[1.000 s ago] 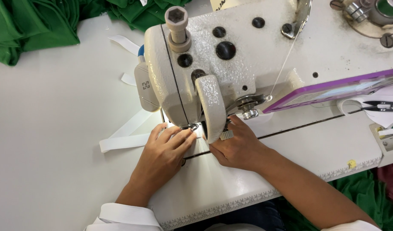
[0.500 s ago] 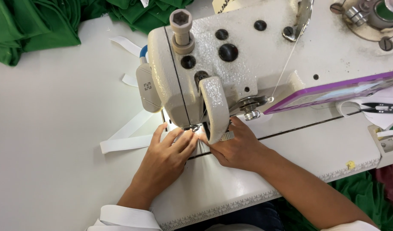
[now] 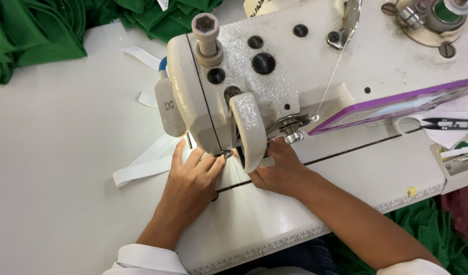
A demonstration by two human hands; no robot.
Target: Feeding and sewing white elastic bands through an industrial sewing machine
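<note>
A cream industrial sewing machine (image 3: 274, 76) stands on a white table (image 3: 56, 168). My left hand (image 3: 190, 181) lies flat under the machine head, fingers spread on a white fabric strip (image 3: 145, 165) that runs out to the left. My right hand (image 3: 280, 170) rests just right of the needle area, fingers pressing the same white piece down on the bed. The needle and presser foot are hidden by the machine head. Both sleeves are white.
Green fabric (image 3: 35, 35) is heaped at the back left, and more green cloth (image 3: 427, 239) hangs below the table's front right. A purple-edged tray (image 3: 397, 104) and black thread snips (image 3: 450, 124) sit at the right. Loose white strips (image 3: 142, 56) lie behind the machine.
Both hands have stayed at the needle area; my left fingers have spread a little further forward on the strip. The view has shifted slightly.
</note>
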